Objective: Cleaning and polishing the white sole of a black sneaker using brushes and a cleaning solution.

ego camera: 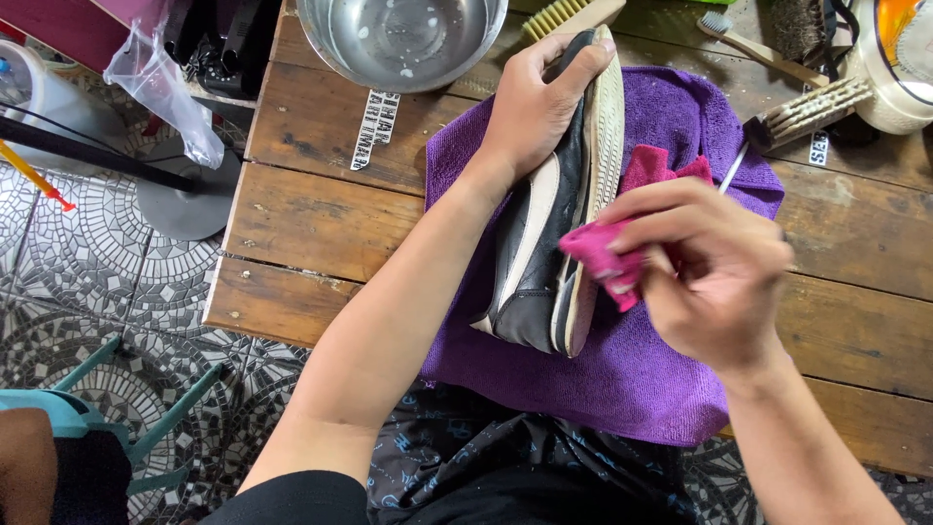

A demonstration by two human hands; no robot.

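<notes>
Two hands: both work on one shoe, head view.
Left hand [530, 107]: grip clamped on the toe of the shoe [544, 233], which stands on edge on the purple towel.
Shoe: black leather upper, pale rubber sole facing right.
Right hand [714, 272]: blurred; grip closed on a pink rag [607, 255] touching the sole.
Towel [632, 379]: fuzzy microfibre spread on the plank bench [301, 214].
Bowl [403, 39]: shiny steel, top cut off.
Brushes [807, 112]: bristled, at the far right, partly hidden.

Steel bowl [403, 39] cut off (top edge), right hand [714, 277] motion-blurred
</notes>
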